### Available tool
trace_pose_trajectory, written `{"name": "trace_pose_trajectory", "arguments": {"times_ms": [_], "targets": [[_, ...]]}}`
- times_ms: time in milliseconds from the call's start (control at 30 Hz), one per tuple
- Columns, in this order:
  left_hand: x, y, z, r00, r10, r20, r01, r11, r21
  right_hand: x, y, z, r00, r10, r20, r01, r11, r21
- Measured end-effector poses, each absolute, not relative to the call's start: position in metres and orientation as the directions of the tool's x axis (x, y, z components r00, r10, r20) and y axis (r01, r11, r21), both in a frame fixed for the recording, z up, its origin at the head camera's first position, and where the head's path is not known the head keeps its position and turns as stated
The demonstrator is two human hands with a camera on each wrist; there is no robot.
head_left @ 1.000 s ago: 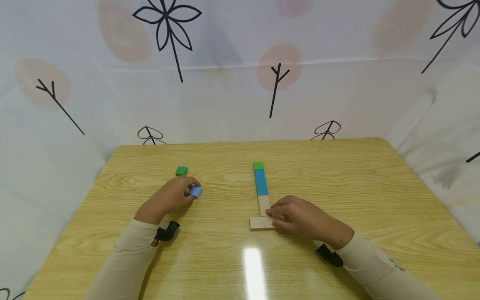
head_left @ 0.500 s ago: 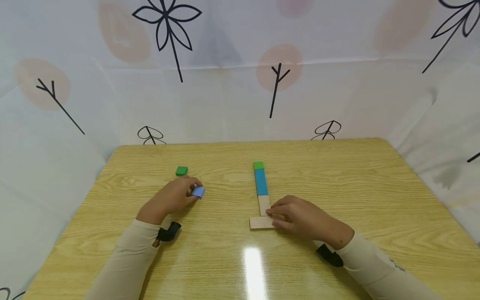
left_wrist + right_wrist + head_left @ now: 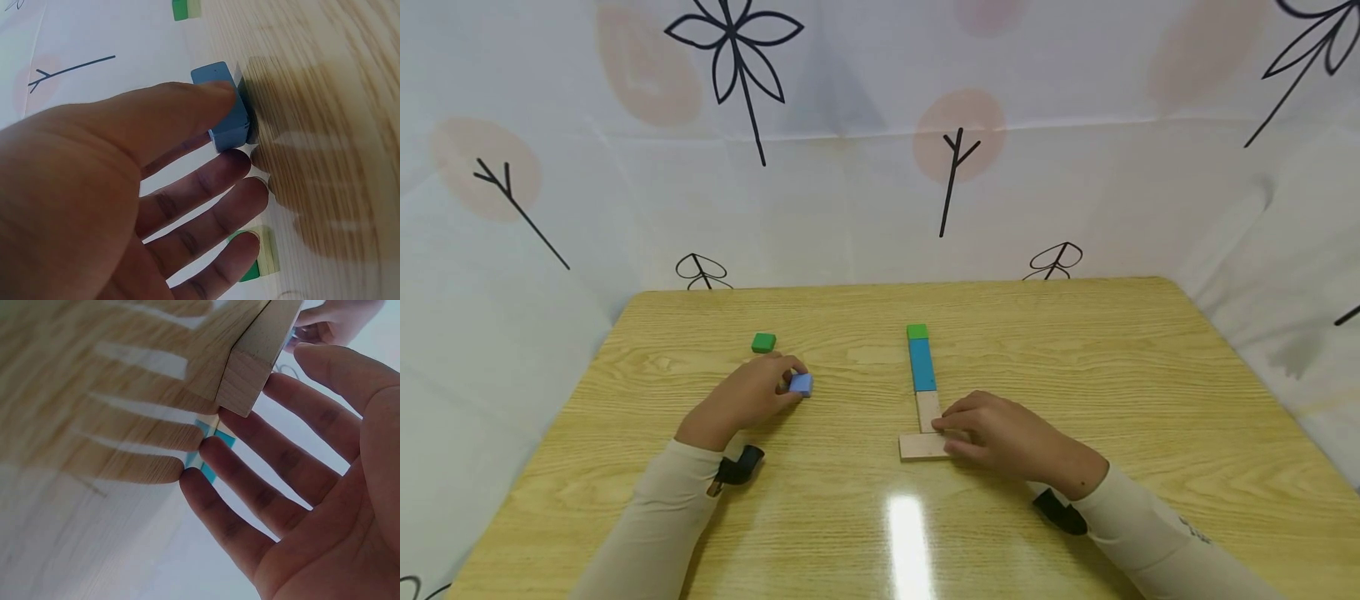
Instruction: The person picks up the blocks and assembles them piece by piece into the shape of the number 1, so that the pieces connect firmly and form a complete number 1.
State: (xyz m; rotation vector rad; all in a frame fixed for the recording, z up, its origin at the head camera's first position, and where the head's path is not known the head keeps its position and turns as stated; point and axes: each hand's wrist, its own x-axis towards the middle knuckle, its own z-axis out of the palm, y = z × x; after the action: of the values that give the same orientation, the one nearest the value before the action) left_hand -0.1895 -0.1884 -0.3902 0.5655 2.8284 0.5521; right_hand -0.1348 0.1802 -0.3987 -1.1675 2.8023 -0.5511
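Thumb and index finger of my left hand point(image 3: 745, 396) pinch a small blue block point(image 3: 802, 385) low at the tabletop; the left wrist view shows the thumb across the block point(image 3: 231, 135). My right hand point(image 3: 1007, 437) has its fingertips at a plain wooden block point(image 3: 917, 447) lying crosswise and partly hidden under that hand. Its fingers look fairly straight in the right wrist view, touching the table beside the wooden block point(image 3: 240, 381). Beyond the crosswise block, a line runs away from me: a plain block point(image 3: 928, 408), a longer blue block point(image 3: 922, 364) and a light green block point(image 3: 917, 332).
A dark green block point(image 3: 763, 342) lies just beyond my left hand. The wooden table point(image 3: 1075, 333) ends at a patterned white cloth point(image 3: 850, 208) at the back. Black straps sit on both wrists.
My left hand has slid slightly to the right with the small blue block, which now sits straighter. The right hand and the line of blocks have stayed put.
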Motion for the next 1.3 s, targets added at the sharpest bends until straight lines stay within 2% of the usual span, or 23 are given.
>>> {"name": "trace_pose_trajectory", "arguments": {"times_ms": [933,1300], "targets": [[-0.190,-0.181,-0.389,-0.895,0.430,-0.114,0.345,0.833,0.433,-0.135,0.181,-0.399,-0.708,-0.700,0.096,-0.684,0.644,-0.343],[-0.196,-0.165,-0.388,-0.887,0.441,-0.136,0.372,0.858,0.355,-0.134,0.183,-0.396,-0.692,-0.712,0.118,-0.701,0.625,-0.343]]}}
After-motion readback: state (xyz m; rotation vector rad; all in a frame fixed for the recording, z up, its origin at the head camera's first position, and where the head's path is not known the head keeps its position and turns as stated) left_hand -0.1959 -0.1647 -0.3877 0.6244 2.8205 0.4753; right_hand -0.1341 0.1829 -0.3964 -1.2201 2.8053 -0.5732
